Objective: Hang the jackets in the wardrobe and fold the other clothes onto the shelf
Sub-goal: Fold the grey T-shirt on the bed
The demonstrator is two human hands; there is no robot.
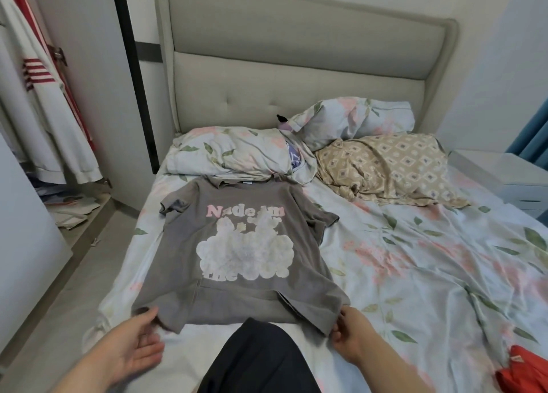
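Looking down the bed, we see the grey T-shirt (237,244) lying flat and print-up on the floral sheet (415,274), left of the bed's middle. Its long axis runs from 6 to 12 o'clock: the collar points to 12 o'clock, toward the headboard (296,66), and the hem lies at 6 o'clock, nearest us. The short sleeves stick out toward 9 and 3 o'clock.

Our left hand (133,342), at 7 o'clock from the shirt, lies palm up with its fingers loosely spread, and the thumb touches the hem's left corner. Our right hand (350,333), at 5 o'clock, has its fingers curled and pinches the hem's right corner.

A dark cloth (255,360) sits at 6 o'clock, just below the hem. Two floral pillows (231,152) lie at 12 o'clock, with a beige patterned cloth (385,167) at 2 o'clock. A red garment (522,372) lies at 4 o'clock. A white jacket with red stripes (38,96) hangs at 10 o'clock.
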